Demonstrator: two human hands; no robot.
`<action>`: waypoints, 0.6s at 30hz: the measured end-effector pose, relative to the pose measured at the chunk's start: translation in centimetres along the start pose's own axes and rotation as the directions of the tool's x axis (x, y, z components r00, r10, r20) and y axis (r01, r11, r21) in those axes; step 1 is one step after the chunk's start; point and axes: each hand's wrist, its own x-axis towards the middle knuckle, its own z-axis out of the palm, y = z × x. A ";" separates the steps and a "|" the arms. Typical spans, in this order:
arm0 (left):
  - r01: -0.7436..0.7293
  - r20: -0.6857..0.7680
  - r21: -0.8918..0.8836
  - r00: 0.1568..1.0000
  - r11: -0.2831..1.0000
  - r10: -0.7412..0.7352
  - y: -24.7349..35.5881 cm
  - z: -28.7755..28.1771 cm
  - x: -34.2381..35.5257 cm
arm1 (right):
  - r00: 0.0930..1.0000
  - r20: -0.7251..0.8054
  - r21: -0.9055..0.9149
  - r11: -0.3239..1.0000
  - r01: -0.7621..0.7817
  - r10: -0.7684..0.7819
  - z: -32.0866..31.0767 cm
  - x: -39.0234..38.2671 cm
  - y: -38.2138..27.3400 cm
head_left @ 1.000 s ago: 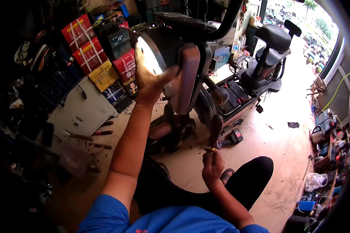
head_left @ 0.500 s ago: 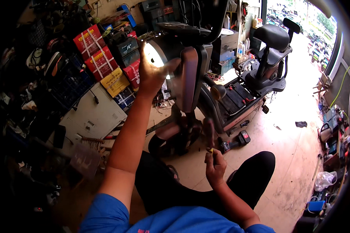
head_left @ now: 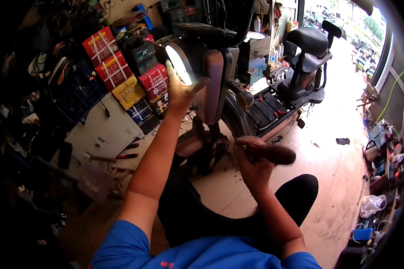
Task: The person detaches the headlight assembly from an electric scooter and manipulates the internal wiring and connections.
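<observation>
Workshop seen from above the seated person's own arms. Left hand (head_left: 180,92) is raised with fingers spread, palm pressed against the lit headlight (head_left: 178,64) on an electric scooter (head_left: 215,85) standing just ahead on the floor. Right hand (head_left: 252,162) sits lower, fingers curled shut round a dark-handled tool (head_left: 270,154), near the scooter's base. Stacked red boxes (head_left: 114,67) line the left.

Single head camera — looking down, close over the forearms.
</observation>
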 end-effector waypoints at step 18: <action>-0.008 -0.070 -0.113 0.998 0.994 0.000 -0.4 0.1 -0.3 | 0.871 0.304 -0.429 0.761 0.486 -0.385 4.6 3.7 2.4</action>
